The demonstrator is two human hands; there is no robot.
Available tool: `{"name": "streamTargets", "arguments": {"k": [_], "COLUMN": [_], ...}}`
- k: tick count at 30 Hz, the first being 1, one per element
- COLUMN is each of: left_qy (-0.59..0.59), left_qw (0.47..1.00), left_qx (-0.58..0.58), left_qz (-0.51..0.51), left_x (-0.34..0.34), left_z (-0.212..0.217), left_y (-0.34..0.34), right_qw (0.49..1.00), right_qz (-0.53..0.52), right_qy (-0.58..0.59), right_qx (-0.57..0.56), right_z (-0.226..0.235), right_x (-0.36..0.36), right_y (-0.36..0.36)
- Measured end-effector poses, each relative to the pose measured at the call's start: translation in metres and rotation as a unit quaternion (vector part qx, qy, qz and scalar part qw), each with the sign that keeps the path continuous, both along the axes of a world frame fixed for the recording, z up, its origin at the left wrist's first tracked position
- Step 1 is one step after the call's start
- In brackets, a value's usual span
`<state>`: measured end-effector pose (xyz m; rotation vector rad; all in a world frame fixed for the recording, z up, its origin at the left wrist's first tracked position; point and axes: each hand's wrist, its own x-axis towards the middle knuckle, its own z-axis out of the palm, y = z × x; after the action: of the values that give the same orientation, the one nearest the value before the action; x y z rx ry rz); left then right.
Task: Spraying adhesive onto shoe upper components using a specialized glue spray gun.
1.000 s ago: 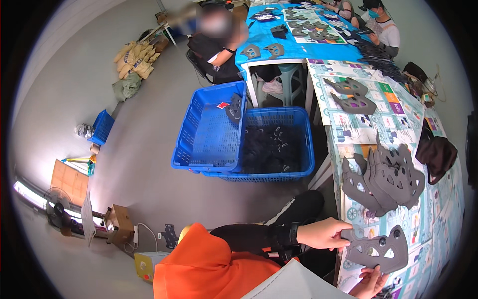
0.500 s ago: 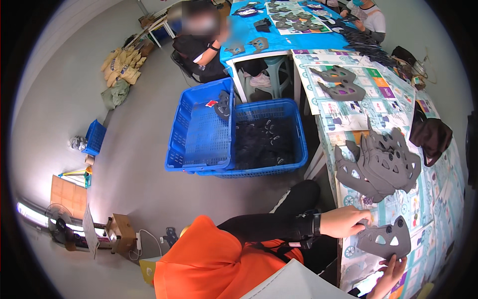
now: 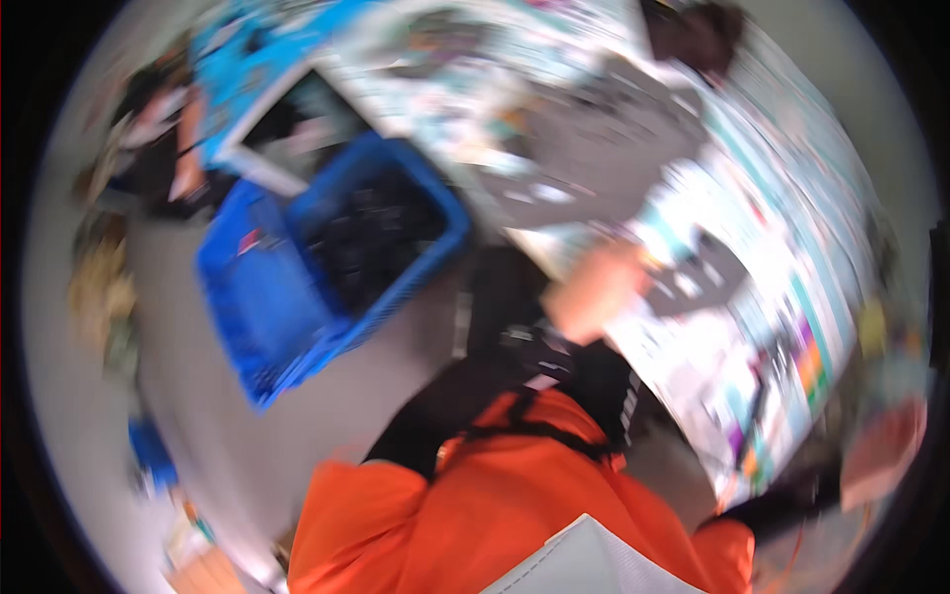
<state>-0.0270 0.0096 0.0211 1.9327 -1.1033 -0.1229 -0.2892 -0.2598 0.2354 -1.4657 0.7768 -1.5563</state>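
Left hand: the left hand [image 3: 597, 293] lies at the near edge of the table [image 3: 792, 228], its fingers reaching toward a dark grey flat piece [image 3: 708, 277]; blur hides whether the fingers pinch the piece or only rest against it, so I cannot tell the grip.
Right hand: a reddish smear at the right rim may be the right hand [image 3: 884, 450]; whether it is open or closed cannot be told, and nothing can be made out in it.
Piece: it lies flat on the printed paper covering the table, just beyond the left fingertips, touching or nearly touching them.
Beyond the grip: farther up the table from the hand sits a larger grey heap of cut shapes [image 3: 604, 158], well apart from the single piece.
Beside the grip: on the floor, off the table edge to the hand's left, stand two blue crates [image 3: 297, 267]; the one nearer the hand holds dark stuff.
Step in hand: judging by the hand's place, this looks like laying hold of one grey piece at the table edge.
What a move here calls for: a sure pinch on the thin edge of the piece, and a steadier view, since it lies flat on paper that could slide with it.
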Motion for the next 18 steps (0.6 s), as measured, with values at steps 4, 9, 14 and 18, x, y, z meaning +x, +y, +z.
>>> {"name": "streamTargets", "arguments": {"k": [4, 9, 14, 18], "left_qy": [-0.07, -0.081, 0.124, 0.258], "left_qw": [0.997, 0.997, 0.984, 0.929], "left_qx": [-0.014, -0.014, -0.131, -0.264], "left_qz": [0.017, -0.016, 0.01, -0.014], "left_x": [0.0, 0.004, -0.005, -0.02], "left_z": [0.003, 0.01, 0.023, 0.039], "left_y": [-0.004, -0.011, -0.006, -0.001], "right_qw": [0.875, 0.684, 0.689, 0.738], "right_qz": [0.112, 0.123, 0.137, 0.161], "right_qy": [0.453, 0.701, 0.705, 0.65], "right_qx": [-0.13, -0.159, -0.097, -0.083], "right_z": [-0.055, -0.127, -0.148, -0.159], "right_x": [-0.009, -0.014, -0.009, -0.01], "right_y": [-0.001, 0.016, 0.003, -0.016]}}
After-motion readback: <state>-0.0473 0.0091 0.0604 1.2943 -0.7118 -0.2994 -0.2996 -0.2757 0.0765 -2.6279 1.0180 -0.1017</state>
